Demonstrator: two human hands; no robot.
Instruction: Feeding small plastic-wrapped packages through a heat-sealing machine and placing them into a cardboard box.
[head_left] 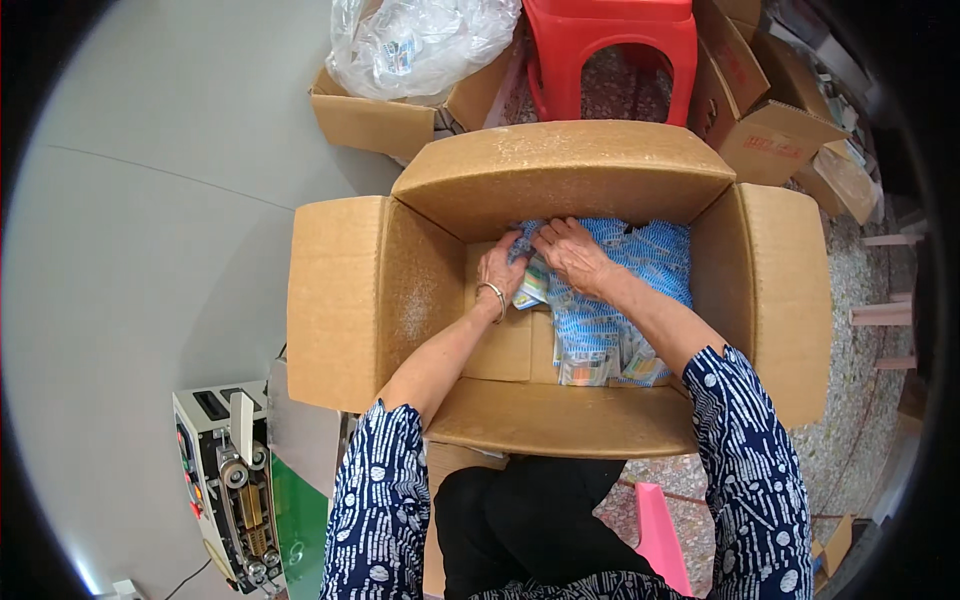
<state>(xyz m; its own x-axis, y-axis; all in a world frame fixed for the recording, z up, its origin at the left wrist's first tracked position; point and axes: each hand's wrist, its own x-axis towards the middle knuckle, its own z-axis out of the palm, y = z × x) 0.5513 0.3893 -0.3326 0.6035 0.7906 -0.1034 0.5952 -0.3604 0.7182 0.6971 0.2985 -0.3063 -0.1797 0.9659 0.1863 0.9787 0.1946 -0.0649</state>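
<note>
An open cardboard box [565,165] stands in front of me with its flaps folded outward. Blue-and-white printed packets [655,260] are heaped over its far and right side; several nearer ones show green and orange patches. Both my hands reach in at the far left of this heap. My left hand [500,268], with a bangle at the wrist, has its fingers bent around the edge of a packet [533,285]. Just right of it, my right hand [572,255] is closed with curled fingers on the blue packets. Its fingertips are partly hidden.
Behind the box are a red plastic stool [612,60], a carton with a transparent plastic bag [425,45] and another open carton [770,130]. A machine with rollers [240,480] is at the lower left. A pink stool leg [662,540] shows beside my legs.
</note>
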